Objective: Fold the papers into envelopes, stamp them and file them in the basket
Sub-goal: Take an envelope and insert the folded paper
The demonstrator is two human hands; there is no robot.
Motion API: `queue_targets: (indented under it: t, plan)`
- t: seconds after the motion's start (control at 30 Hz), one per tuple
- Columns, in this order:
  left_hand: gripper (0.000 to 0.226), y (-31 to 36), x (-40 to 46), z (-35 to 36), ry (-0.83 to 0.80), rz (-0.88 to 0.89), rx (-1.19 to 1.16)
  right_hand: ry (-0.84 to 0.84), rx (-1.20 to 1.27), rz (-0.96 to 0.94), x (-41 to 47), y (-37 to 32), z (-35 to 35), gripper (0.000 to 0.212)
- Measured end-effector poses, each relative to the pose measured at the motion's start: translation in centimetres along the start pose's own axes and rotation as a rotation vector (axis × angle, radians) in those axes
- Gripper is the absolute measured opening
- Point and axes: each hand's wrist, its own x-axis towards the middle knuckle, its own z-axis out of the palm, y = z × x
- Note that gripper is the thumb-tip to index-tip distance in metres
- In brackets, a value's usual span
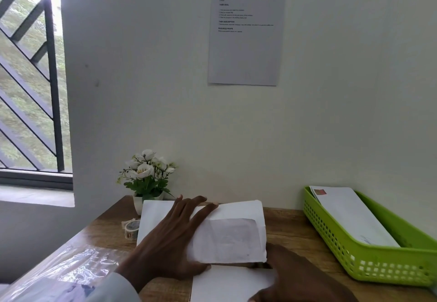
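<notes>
A white window envelope (236, 235) lies on the wooden table (288, 228), window side up. My left hand (170, 240) rests flat across its left half, fingers straight and spread toward the far edge. My right hand (298, 278) sits at the envelope's near right corner, over a white folded paper (227, 282) that lies in front of it; its fingertips are hidden. The green basket (369, 261) stands at the right and holds a stamped envelope (347, 216) with a red stamp at its top corner.
A roll of stamps (131, 228) lies left of the envelope, beside a small pot of white flowers (146, 176) at the wall. Clear plastic wrap (71, 271) covers the table's near left. A printed sheet (246, 32) hangs on the wall. A barred window is at far left.
</notes>
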Motion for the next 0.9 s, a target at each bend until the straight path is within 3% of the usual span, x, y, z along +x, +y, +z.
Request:
queue_targets:
  t: [0.27,0.4,0.63,0.9]
  plan:
    - [0.111,0.2,0.0,-0.1,0.056,-0.009,-0.026,-0.085,0.158,0.061,0.9,1.7,0.0,0.085]
    - [0.111,0.4,0.0,-0.1,0.066,0.003,-0.034,-0.108,0.172,0.09,1.2,2.3,0.0,0.109]
    - [0.11,0.4,0.0,0.1,0.069,0.032,-0.032,-0.175,0.217,0.072,1.3,1.2,-0.7,0.096]
    - [0.11,0.3,0.0,0.2,0.071,0.039,-0.048,-0.217,0.235,0.113,1.6,1.5,-0.8,0.102]
